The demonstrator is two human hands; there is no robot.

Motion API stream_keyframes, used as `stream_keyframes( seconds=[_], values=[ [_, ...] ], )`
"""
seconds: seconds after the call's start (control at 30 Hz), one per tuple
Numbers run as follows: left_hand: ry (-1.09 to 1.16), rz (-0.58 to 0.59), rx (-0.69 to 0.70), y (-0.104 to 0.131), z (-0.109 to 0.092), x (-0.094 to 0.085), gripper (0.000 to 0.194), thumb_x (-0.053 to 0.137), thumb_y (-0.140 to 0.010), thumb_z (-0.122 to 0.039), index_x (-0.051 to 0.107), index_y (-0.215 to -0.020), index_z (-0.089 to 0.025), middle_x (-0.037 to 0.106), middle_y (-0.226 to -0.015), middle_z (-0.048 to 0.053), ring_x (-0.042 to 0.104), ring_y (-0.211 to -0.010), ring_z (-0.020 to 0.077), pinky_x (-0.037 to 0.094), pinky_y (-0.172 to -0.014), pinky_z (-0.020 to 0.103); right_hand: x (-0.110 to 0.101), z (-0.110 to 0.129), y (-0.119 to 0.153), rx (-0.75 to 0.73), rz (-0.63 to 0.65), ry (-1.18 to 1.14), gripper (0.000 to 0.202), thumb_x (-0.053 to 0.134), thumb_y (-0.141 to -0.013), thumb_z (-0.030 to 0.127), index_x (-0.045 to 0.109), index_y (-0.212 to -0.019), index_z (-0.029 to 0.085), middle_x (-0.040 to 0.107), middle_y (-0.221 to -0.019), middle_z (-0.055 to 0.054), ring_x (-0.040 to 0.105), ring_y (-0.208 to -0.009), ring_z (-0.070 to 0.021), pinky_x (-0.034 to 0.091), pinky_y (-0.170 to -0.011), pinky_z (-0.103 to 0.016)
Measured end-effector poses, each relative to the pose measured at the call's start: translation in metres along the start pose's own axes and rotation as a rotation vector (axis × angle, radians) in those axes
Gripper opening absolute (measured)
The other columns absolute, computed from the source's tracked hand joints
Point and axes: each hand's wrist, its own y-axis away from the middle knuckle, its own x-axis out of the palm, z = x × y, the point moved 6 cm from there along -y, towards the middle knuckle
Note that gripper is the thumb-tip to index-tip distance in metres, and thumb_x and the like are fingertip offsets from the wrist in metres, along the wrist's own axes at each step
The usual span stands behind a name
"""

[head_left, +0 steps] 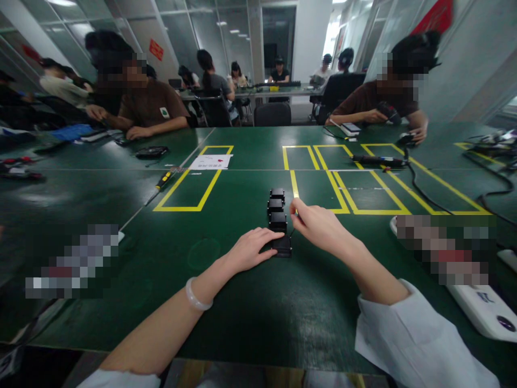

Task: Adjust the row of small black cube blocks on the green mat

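Several small black box-shaped parts stand in a row running away from me on the green table. My left hand has its thumb and fingers on the nearest black box-shaped part, steadying it against the tabletop. Pinched closed, my right hand is just right of the row. A thin dark shaft sticks out below its fingertips toward the right side of that nearest part; what lies inside the fingers is hidden. Beyond it is another black box-shaped part, untouched by either hand.
Yellow tape rectangles mark the table. A yellow-and-black screwdriver and a white paper lie left. A white phone-like device is at right, a similar blurred one at left. Two people sit opposite; a black cable crosses the right.
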Motion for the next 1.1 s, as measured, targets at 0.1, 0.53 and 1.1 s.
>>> stream_keyframes(
  seconds=[0.1, 0.53, 1.1],
  values=[
    [0.000, -0.003, 0.002, 0.0000, -0.0001, 0.0004, 0.041, 0.052, -0.094, -0.033, 0.044, -0.133, -0.026, 0.059, -0.120, 0.005, 0.055, -0.105, 0.0210, 0.044, -0.091, 0.036, -0.0005, 0.0003, 0.0001, 0.008, 0.014, -0.021, 0.023, 0.032, -0.096, 0.038, 0.047, -0.101, 0.021, 0.065, -0.078, -0.003, 0.059, -0.066, -0.0169, 0.025, -0.054, -0.025],
    [0.010, 0.002, -0.004, 0.0000, 0.0007, 0.0009, 0.041, 0.051, -0.094, -0.033, 0.044, -0.134, -0.027, 0.059, -0.119, 0.005, 0.055, -0.105, 0.0214, 0.044, -0.091, 0.036, 0.0019, -0.0021, -0.0001, -0.001, -0.008, 0.010, 0.018, 0.033, -0.094, 0.030, 0.047, -0.102, 0.021, 0.065, -0.075, -0.003, 0.058, -0.063, -0.0162, 0.022, -0.052, -0.025],
    [0.001, -0.003, 0.000, 0.0001, 0.0019, 0.0029, 0.042, 0.053, -0.093, -0.032, 0.044, -0.134, -0.027, 0.059, -0.120, 0.004, 0.055, -0.105, 0.0211, 0.044, -0.091, 0.035, 0.0018, -0.0015, -0.0002, -0.006, -0.021, -0.012, 0.020, 0.033, -0.095, 0.032, 0.048, -0.101, 0.021, 0.065, -0.077, -0.003, 0.058, -0.064, -0.0160, 0.023, -0.053, -0.025]
  ],
)
